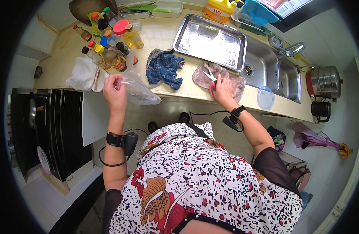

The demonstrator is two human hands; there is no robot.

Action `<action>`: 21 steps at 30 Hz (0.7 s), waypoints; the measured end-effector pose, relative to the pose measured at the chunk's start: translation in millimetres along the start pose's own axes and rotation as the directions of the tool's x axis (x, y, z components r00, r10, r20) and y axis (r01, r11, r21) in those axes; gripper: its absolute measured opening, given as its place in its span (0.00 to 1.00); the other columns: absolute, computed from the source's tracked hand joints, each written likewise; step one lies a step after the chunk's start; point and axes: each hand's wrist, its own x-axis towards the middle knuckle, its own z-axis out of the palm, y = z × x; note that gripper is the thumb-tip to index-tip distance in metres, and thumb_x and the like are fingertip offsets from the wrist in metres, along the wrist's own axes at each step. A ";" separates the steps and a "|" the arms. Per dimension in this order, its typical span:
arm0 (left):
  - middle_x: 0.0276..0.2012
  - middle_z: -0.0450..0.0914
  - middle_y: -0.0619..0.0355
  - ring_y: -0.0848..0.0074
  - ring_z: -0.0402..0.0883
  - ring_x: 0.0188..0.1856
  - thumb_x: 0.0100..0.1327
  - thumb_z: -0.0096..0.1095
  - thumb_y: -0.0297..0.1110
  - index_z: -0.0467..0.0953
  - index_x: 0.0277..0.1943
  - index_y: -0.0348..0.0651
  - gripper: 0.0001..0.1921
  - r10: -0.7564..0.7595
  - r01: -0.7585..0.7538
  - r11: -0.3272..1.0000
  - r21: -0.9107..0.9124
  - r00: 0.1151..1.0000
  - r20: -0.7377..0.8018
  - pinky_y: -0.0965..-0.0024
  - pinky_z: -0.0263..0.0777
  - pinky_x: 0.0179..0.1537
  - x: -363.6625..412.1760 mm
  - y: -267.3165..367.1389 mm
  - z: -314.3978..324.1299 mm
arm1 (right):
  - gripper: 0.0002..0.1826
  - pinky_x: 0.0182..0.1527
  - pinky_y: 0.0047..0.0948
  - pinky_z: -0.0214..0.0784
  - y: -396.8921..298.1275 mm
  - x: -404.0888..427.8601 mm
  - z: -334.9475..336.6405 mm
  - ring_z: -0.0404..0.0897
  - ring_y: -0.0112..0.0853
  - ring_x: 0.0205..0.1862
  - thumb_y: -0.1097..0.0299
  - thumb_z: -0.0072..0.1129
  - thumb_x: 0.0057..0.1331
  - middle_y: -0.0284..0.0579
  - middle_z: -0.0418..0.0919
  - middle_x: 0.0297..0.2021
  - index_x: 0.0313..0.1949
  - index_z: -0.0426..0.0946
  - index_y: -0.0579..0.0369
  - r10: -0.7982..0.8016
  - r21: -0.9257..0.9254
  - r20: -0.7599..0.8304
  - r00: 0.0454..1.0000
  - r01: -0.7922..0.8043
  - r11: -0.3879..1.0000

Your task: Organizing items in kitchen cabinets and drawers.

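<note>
My left hand (115, 87) pinches the top of a clear plastic bag (140, 92), which hangs at the counter's front edge, left of a crumpled blue patterned cloth (163, 68). On the right, my right hand (223, 89) has its fingers at the red handles of a pair of scissors (212, 83). The scissors' blades are apart and point up and left over a brownish-pink cloth (201, 74). Whether the fingers grip the handles or only touch them is hard to tell. A metal tray (210, 41) lies just beyond that cloth.
Several sauce and oil bottles (112, 58) crowd the left of the counter, behind a white cloth (84, 74). A steel double sink (261, 67) is at the right, partly covered by the tray. A round plastic lid (265, 98) lies at the front edge. A detergent jug (217, 11) stands behind.
</note>
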 end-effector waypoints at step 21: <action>0.32 0.70 0.65 0.87 0.68 0.31 0.58 0.60 0.19 0.73 0.35 0.34 0.03 0.002 0.012 0.993 -0.120 0.994 0.113 0.84 0.63 0.34 -16.0 83.5 26.5 | 0.38 0.49 0.37 0.64 -31.8 42.0 6.7 0.69 0.42 0.47 0.53 0.53 0.62 0.53 0.72 0.43 0.66 0.55 0.62 -0.104 0.030 0.135 0.985 0.101 0.994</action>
